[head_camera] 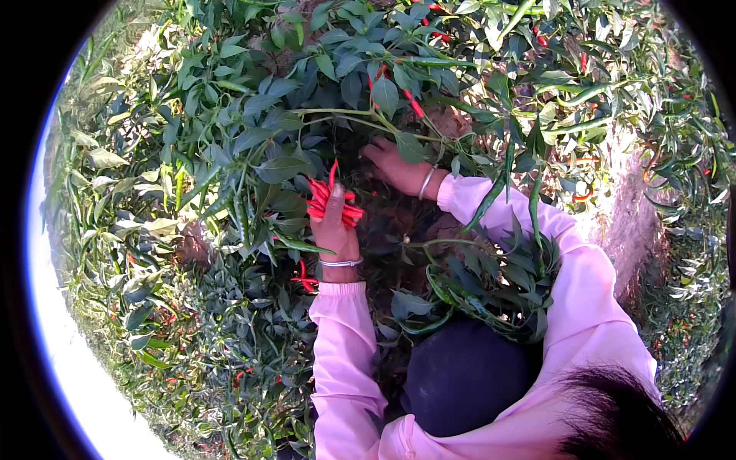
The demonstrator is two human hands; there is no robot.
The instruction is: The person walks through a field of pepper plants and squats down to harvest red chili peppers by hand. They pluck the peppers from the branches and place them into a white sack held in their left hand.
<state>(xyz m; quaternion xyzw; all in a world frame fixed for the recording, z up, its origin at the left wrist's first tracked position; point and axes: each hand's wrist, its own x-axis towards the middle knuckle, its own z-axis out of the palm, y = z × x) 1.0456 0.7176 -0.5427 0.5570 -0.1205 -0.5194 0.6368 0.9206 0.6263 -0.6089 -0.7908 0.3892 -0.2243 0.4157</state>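
A bunch of ripe red chilli peppers is gripped in my left hand, thumb laid over them and tips fanning outward. My right hand reaches into the shade beneath a leafy chilli branch. Its fingertips are lost in shadow, so whether they hold anything is unclear. Just above that hand, red chillies hang among the leaves. More red chillies show low in the foliage beside my left wrist. Each wrist wears a pale bangle.
Long green chillies hang in front of my right sleeve. A leafy branch with green chillies lies against my dark-clothed knee. Dense chilli plants surround me, with bare soil at right.
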